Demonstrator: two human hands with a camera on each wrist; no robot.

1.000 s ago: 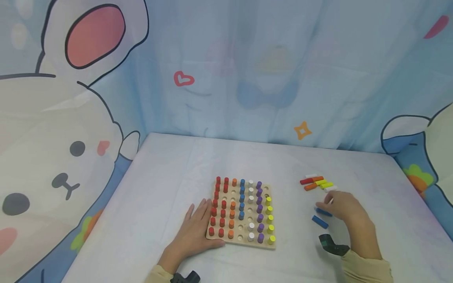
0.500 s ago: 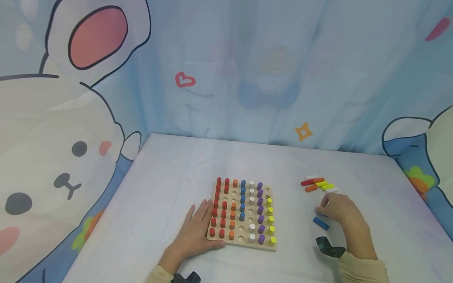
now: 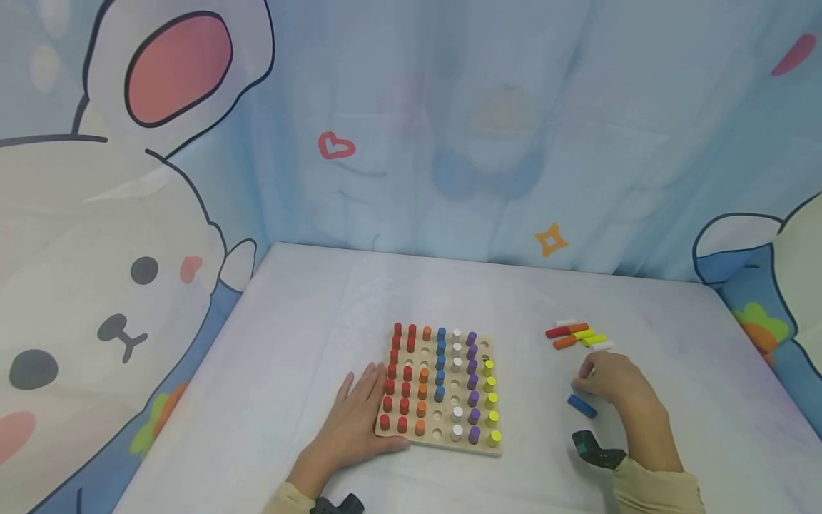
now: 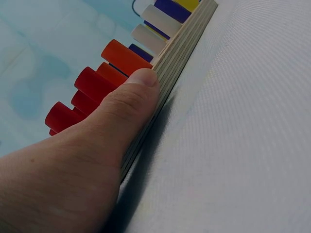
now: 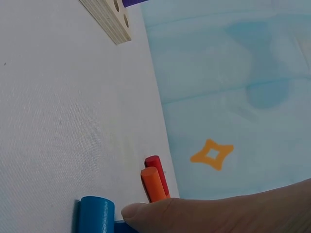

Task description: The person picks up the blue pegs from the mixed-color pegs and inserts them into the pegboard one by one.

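Observation:
A wooden pegboard point(image 3: 454, 407) bears rows of red, orange, blue, white, purple and yellow pegs, with some holes bare. My left hand point(image 3: 349, 425) rests at its near-left corner, fingers straight along the left side. In the left wrist view the thumb point(image 4: 133, 99) lies against the board's front edge, by an orange peg point(image 4: 125, 56). Right of the board, my right hand point(image 3: 616, 378) pinches a blue peg point(image 5: 124, 226), mostly hidden by the fingers; its end shows at the thumb point(image 5: 160, 213). A second blue peg point(image 3: 581, 406) lies on the table just in front of that hand.
Beyond the right hand lies a loose group of pegs: a red peg point(image 3: 557, 332), orange pegs point(image 3: 565, 343), yellow pegs point(image 3: 594, 339) and white pegs point(image 3: 601, 345). A white cloth covers the table point(image 3: 308, 314). A printed curtain point(image 3: 398, 200) hangs behind it.
My right hand has come slightly nearer and leftward, and its fingers now cover the farther blue peg, which showed a second ago. The left hand and pegboard stay put.

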